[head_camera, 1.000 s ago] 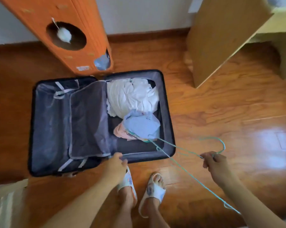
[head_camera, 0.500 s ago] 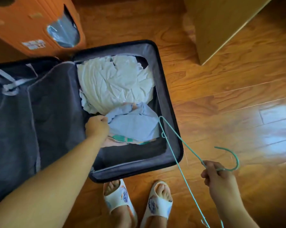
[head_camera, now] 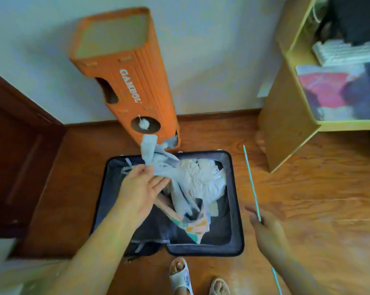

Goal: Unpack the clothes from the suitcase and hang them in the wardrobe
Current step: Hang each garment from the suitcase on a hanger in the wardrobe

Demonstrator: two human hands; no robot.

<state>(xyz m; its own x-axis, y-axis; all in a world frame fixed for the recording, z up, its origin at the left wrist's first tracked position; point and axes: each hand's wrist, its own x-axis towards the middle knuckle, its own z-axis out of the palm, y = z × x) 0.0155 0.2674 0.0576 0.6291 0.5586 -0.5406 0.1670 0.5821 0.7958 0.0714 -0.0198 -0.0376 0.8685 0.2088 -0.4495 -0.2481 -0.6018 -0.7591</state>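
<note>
Wooden floor [head_camera: 307,209] throughout, white wall at 12 o'clock. Pale wood wardrobe [head_camera: 284,103] at 2 o'clock, folded fabrics stacked on its shelf. Orange cardboard tower [head_camera: 124,67] marked GAMBOL leans on the wall at 11 o'clock, small white ball hanging in its round hole. Dark suitcase [head_camera: 236,201] lies open at centre; its right half holds a crumpled white garment [head_camera: 203,177] and a multicoloured printed cloth [head_camera: 195,227] toward 6 o'clock. Light blue garment [head_camera: 158,160] is lifted out of the case, lower end trailing onto the pile. Left hand [head_camera: 141,188] pinches its upper part between thumb and fingers, other fingers straight. Right hand [head_camera: 267,228] at 4 o'clock, fingers curled round a teal wire hanger [head_camera: 252,184]; one thin wire of it runs up toward 1 o'clock. Two white slippers [head_camera: 180,273] at 6 o'clock.
</note>
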